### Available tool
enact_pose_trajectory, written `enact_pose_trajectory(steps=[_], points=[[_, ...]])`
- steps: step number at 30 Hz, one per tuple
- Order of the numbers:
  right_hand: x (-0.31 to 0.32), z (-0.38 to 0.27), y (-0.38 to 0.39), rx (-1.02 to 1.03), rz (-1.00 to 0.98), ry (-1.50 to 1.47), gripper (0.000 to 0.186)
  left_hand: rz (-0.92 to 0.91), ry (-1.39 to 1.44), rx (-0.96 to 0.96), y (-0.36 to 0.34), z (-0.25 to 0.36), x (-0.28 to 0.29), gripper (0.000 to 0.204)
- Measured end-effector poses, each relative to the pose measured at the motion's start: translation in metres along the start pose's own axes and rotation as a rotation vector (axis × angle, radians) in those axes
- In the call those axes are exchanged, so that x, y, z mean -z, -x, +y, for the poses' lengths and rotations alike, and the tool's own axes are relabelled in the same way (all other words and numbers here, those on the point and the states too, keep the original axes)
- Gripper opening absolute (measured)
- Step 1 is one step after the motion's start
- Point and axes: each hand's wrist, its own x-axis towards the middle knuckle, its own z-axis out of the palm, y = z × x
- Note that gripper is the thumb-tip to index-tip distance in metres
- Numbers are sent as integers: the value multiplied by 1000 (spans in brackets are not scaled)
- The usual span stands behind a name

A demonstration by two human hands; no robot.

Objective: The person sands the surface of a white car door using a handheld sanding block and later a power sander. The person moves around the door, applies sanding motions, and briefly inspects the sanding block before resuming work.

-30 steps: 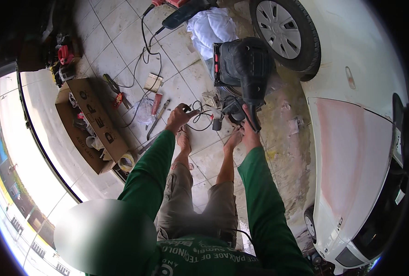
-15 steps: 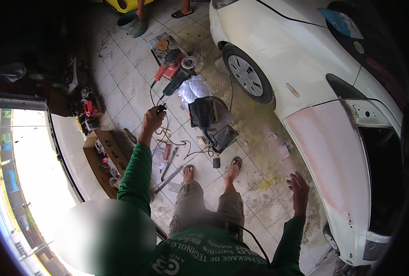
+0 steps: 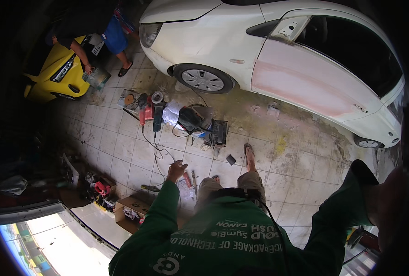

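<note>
My left hand (image 3: 177, 170) is out over the tiled floor, its fingers curled closed. A thin dark power cord (image 3: 157, 149) from the tools runs to these fingers; the plug seen in them earlier is now hidden. Below the hand lie a red-handled tool (image 3: 187, 179) and a clear plastic bag (image 3: 186, 192). My right hand (image 3: 388, 209) is raised close at the dark right rim, its fingers hidden in shadow. Ahead on the floor are a red power tool (image 3: 145, 110), a dark angle grinder (image 3: 157, 112), a white cloth (image 3: 171, 113) and a black-and-blue power tool (image 3: 193, 120).
A white car (image 3: 241, 50) with a pinkish sanded door (image 3: 305, 76) stands along the right. At the far left, another person (image 3: 115, 37) bends by a yellow car (image 3: 59, 69), holding a bucket (image 3: 97, 78). A cardboard box (image 3: 127, 214) and clutter lie at left.
My view has swung right. My left hand has drawn back nearer my body, with the plug no longer visible. My right hand has come up from beside the car door to the right rim.
</note>
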Motion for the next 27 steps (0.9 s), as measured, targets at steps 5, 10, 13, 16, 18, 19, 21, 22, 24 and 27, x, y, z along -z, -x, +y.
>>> enact_pose_trajectory(steps=[5, 10, 13, 16, 18, 19, 21, 22, 24, 27], points=[[-3, -79, 10, -72, -1, 71, 87, -566, -319, 10, 206, -138, -59, 49], [22, -153, 28, -102, 67, 130, 89, -699, -105, 526, 268, -172, -14, 42], [25, -164, 33, -116, 77, 153, 90, -595, 77, 615, 243, -163, -1, 38], [24, -175, 46, -142, 90, 123, 91, -350, 283, 504, 190, -134, 16, 34], [28, -179, 64, -174, 112, 80, 92, -137, 370, 329, 149, -101, 39, 36], [34, -183, 75, -192, 143, 43, 93, -71, 389, 277, 125, -85, 63, 38], [38, -179, 107, -360, 128, 26, 93, -48, 410, 119, 120, -5, 38, 38], [43, -178, 126, -433, 145, 0, 94, -43, 399, 13, 121, 23, 39, 40], [45, -168, 176, -648, 192, -59, 95, -93, 395, -97, 130, 75, 35, 43], [34, -147, 290, -1022, 240, -218, 76, -254, 287, -278, 167, 153, 18, 45]])
